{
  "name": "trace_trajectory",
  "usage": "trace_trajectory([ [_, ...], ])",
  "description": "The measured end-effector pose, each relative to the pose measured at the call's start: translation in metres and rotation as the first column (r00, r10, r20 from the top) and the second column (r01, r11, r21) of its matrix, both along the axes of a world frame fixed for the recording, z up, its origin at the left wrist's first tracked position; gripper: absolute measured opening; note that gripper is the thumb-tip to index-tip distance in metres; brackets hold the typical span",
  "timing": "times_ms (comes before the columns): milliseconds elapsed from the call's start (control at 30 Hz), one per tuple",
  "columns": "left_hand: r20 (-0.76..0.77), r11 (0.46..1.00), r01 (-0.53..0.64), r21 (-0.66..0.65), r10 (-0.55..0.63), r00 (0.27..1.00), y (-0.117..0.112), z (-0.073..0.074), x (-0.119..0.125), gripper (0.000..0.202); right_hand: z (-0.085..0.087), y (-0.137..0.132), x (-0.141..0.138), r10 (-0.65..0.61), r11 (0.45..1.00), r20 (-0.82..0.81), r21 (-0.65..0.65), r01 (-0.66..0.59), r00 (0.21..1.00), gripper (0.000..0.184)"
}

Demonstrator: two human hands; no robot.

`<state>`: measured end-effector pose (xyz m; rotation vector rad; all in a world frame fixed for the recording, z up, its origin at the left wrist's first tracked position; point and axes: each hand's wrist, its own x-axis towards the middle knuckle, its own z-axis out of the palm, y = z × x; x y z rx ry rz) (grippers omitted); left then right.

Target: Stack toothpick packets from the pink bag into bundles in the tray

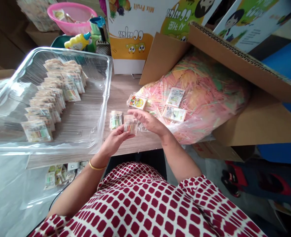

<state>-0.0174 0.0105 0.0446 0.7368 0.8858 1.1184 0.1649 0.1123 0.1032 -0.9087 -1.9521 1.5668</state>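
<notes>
My left hand (114,141) grips a small clear packet of coloured straws (130,124) between thumb and fingers, above the wooden table (125,89). My right hand (148,120) is extended with its fingers just over the packet's top edge, and nothing shows in its grasp. A second small packet (116,120) stands next to my left fingers. Behind my right hand lies a large plastic bag of pink, yellow and green straws (197,95), with several printed paper labels (174,113) resting on it.
To the left, a clear plastic tray (103,89) holds rows of packed straw bundles. A cardboard box (256,121) surrounds the straw bag. Printed boards, a pink basket (71,18) and a yellow bottle (77,41) stand at the far side.
</notes>
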Motion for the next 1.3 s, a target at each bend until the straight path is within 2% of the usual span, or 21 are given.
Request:
trace_trajectory([
  [67, -0.029, 1.000, -0.008, 0.002, 0.008, 1.000, 0.001, 0.002, 0.000, 0.030, -0.001, 0.001, -0.001, -0.058, 0.998, -0.013, -0.006, 0.058, 0.998, 0.050],
  [200, -0.078, 0.998, -0.055, -0.016, 0.053, 0.996, 0.002, -0.003, 0.001, 0.034, -0.012, 0.002, -0.007, 0.060, 0.998, 0.111, 0.002, -0.061, 0.992, 0.030],
  [267, -0.176, 0.989, -0.149, -0.003, 0.147, 0.973, -0.004, -0.008, 0.002, 0.039, -0.020, 0.005, -0.011, -0.013, 1.000, 0.102, 0.021, 0.010, 0.995, 0.027],
  [300, -0.261, 0.972, -0.231, 0.030, 0.231, 0.937, -0.009, -0.011, 0.002, 0.040, -0.025, 0.007, -0.014, -0.077, 0.997, 0.092, 0.031, 0.074, 0.993, 0.027],
  [333, -0.360, 0.942, -0.322, 0.092, 0.333, 0.871, -0.016, -0.014, 0.002, 0.040, -0.030, 0.010, -0.019, -0.137, 0.990, 0.092, 0.046, 0.133, 0.986, 0.027],
  [400, -0.538, 0.854, -0.433, 0.290, 0.520, 0.664, -0.032, -0.019, 0.002, 0.031, -0.039, 0.015, -0.031, -0.203, 0.978, 0.130, 0.082, 0.193, 0.971, 0.025],
  [433, -0.590, 0.823, -0.409, 0.394, 0.568, 0.574, -0.040, -0.021, 0.002, 0.026, -0.044, 0.017, -0.040, -0.205, 0.976, 0.151, 0.099, 0.192, 0.967, 0.023],
  [500, -0.694, 0.834, -0.202, 0.513, 0.542, 0.475, -0.052, -0.026, 0.002, 0.026, -0.053, 0.020, -0.059, -0.160, 0.983, 0.192, 0.126, 0.137, 0.968, 0.020],
  [567, -0.806, 0.863, 0.028, 0.505, 0.460, 0.373, -0.056, -0.032, 0.003, 0.039, -0.061, 0.021, -0.076, -0.109, 0.986, 0.243, 0.152, 0.073, 0.964, 0.016],
  [600, -0.850, 0.873, 0.104, 0.476, 0.426, 0.310, -0.056, -0.036, 0.004, 0.047, -0.064, 0.022, -0.083, -0.105, 0.984, 0.260, 0.164, 0.063, 0.960, 0.014],
  [700, -0.912, 0.896, 0.180, 0.406, 0.383, 0.149, -0.053, -0.046, 0.007, 0.063, -0.063, 0.021, -0.084, -0.189, 0.967, 0.227, 0.214, 0.141, 0.955, 0.017],
  [800, -0.920, 0.901, 0.184, 0.393, 0.383, 0.087, -0.053, -0.052, 0.008, 0.067, -0.047, 0.019, -0.055, -0.310, 0.917, 0.135, 0.304, 0.259, 0.941, 0.018],
  [900, -0.912, 0.894, 0.178, 0.411, 0.402, 0.086, -0.057, -0.053, 0.008, 0.068, -0.023, 0.016, -0.001, -0.434, 0.845, 0.089, 0.385, 0.371, 0.897, 0.022],
  [1033, -0.892, 0.878, 0.156, 0.452, 0.440, 0.108, -0.055, -0.056, 0.010, 0.070, 0.008, 0.017, 0.082, -0.677, 0.657, 0.068, 0.506, 0.560, 0.733, 0.027],
  [1100, -0.880, 0.867, 0.146, 0.476, 0.469, 0.079, -0.051, -0.057, 0.012, 0.069, 0.019, 0.019, 0.120, -0.771, 0.559, 0.083, 0.563, 0.608, 0.632, 0.029],
  [1167, -0.866, 0.852, 0.163, 0.498, 0.499, 0.039, -0.046, -0.056, 0.014, 0.067, 0.026, 0.020, 0.149, -0.833, 0.488, 0.114, 0.612, 0.622, 0.541, 0.030],
  [1233, -0.852, 0.834, 0.196, 0.516, 0.523, 0.017, -0.044, -0.053, 0.017, 0.065, 0.028, 0.021, 0.169, -0.859, 0.467, 0.178, 0.656, 0.592, 0.480, 0.030],
  [1300, -0.841, 0.818, 0.223, 0.530, 0.540, 0.016, -0.043, -0.050, 0.019, 0.064, 0.026, 0.021, 0.178, -0.851, 0.492, 0.256, 0.697, 0.522, 0.459, 0.029],
])
